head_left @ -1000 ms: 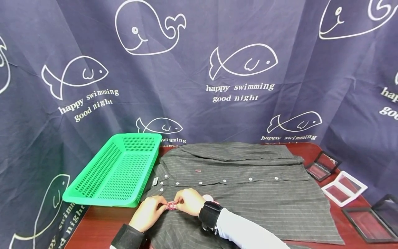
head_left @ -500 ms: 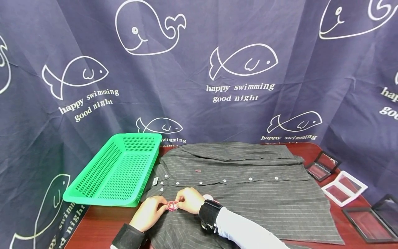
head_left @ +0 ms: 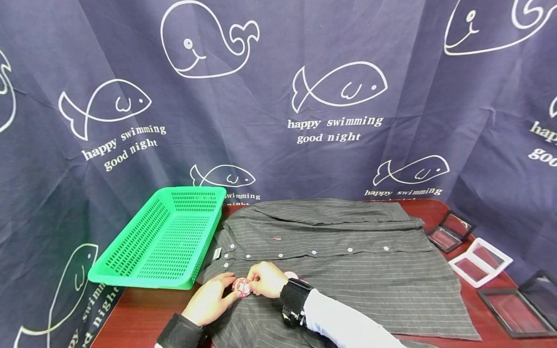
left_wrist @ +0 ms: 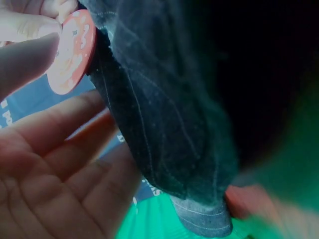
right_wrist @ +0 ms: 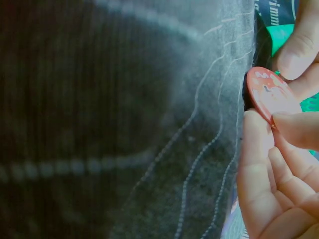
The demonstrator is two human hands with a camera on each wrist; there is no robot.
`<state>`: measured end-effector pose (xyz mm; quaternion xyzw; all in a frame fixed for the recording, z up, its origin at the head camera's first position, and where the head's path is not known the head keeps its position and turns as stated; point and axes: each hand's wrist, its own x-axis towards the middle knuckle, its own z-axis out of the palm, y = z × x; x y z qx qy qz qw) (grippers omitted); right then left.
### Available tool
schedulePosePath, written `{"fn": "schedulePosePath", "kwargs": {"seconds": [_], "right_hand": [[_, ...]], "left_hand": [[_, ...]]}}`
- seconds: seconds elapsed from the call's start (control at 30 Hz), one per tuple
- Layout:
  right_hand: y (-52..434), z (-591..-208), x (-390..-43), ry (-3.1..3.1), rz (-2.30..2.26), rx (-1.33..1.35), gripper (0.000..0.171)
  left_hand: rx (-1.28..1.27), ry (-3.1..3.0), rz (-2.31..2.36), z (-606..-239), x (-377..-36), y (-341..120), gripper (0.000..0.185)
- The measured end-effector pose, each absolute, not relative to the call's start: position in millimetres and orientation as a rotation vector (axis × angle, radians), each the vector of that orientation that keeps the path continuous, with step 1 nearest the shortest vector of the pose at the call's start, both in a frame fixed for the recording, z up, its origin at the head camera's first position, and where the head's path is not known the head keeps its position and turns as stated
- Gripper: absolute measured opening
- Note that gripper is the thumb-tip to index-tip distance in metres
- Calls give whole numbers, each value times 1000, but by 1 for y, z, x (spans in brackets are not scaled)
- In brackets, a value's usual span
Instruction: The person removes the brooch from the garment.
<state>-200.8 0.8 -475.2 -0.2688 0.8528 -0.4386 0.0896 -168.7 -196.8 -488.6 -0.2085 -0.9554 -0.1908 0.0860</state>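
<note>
A round red pin badge (head_left: 241,287) with a white figure is at the dark pinstriped shirt (head_left: 339,285), its printed face up. My right hand (head_left: 267,279) pinches the badge's edge between thumb and forefinger; the right wrist view shows the badge (right_wrist: 271,92) tilted against the cloth edge. My left hand (head_left: 212,297) is at the other side, thumb touching the badge and the forefinger apart from it. In the left wrist view, the other left fingers (left_wrist: 75,149) lie fairly straight beside the fabric. The badge's back is hidden.
A green plastic basket (head_left: 209,241) stands on the red-brown table (head_left: 143,309) at the left. Several hinged frames with clear windows lie open at the right, a white one (head_left: 480,262) among them. A white round thing (head_left: 290,275) is partly hidden by the right wrist.
The badge has turned from a tilted, narrow view to show its face more fully. My left thumb and forefinger have spread apart around its side; the right hand keeps its pinch.
</note>
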Motion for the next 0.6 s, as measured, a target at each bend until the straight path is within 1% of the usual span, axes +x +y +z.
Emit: {"fn": "schedulePosePath", "kwargs": {"seconds": [0.13,0.27,0.6], "right_hand": [[0,-475,-200,2516,-1308,-772,10],[-1,-475,-199,2483,-1338,-765,10],[0,-474,-198,2458,-1321,-744,9]], "left_hand": [[-587,-2931,-613,-484,-164,-195,51],[-612,-3017,-641,-485,-164,-196,63],[-613,-3065,-588,-485,-161,-193,73]]}}
